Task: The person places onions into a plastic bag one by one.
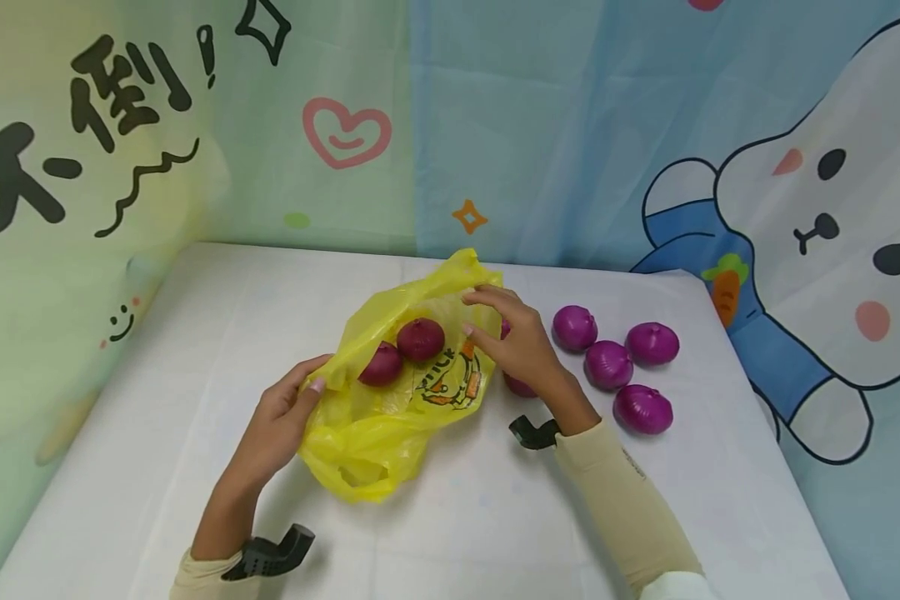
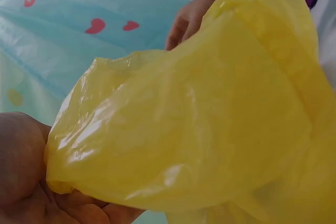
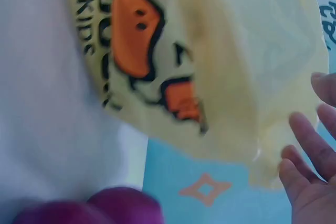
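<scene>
A yellow plastic bag [image 1: 390,408] with a printed duck lies on its side, its mouth spread wide. Two purple onions [image 1: 421,339] show inside it. At the bag's left edge, my left hand [image 1: 277,421] holds the plastic between thumb and fingers; the left wrist view shows the yellow plastic [image 2: 184,124] resting against that palm. My right hand [image 1: 521,337] is at the bag's upper right edge, its thumb and fingers apart. In the right wrist view, these fingers [image 3: 310,145] lie loosely bent beside the plastic and grip nothing I can see.
Several purple onions [image 1: 609,365] sit on the white table [image 1: 480,508] to the right of the bag. Another onion [image 1: 521,386] is partly hidden by the bag and right hand. A printed cloth backdrop [image 1: 532,125] rises behind the table.
</scene>
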`<state>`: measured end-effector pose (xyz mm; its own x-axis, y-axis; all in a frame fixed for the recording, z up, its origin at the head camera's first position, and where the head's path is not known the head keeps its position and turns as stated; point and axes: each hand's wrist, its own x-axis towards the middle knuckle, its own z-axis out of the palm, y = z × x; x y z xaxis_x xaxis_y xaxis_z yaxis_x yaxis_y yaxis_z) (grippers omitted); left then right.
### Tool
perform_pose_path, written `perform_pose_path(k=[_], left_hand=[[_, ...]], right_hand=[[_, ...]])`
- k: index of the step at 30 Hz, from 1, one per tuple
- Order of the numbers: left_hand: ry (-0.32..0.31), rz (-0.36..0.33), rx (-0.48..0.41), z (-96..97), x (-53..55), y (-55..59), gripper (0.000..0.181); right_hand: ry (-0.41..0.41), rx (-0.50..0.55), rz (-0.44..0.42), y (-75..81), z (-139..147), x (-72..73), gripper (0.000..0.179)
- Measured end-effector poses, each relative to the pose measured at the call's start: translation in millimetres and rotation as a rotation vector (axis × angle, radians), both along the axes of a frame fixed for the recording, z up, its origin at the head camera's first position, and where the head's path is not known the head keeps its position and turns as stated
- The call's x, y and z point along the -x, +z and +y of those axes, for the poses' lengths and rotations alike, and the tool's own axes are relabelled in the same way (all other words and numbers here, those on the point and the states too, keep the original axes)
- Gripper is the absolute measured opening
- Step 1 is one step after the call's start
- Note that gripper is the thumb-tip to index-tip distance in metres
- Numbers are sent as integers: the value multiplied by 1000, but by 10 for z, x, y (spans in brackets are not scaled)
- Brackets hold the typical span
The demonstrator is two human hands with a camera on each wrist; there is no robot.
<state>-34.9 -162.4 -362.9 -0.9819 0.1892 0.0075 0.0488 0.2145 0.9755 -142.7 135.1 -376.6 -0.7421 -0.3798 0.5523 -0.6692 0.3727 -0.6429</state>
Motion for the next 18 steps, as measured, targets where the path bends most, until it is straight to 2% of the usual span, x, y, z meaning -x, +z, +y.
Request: perform_pose_path(k=[4,8,13,18], left_hand=[[7,12,7,-11,-1,12,32],[28,25,13,-20,1,22,31],[58,30,5,-24,0,15,31],[116,29,-7,-28,3,8,31]], right_hand=[[-93,44,-19,56,86,-110,43],[-170,30,-111,-4,216,-161,46],[-174,18,-237,-166,427,-173,47],[-244,-26,-349,-418,663,-151,53]])
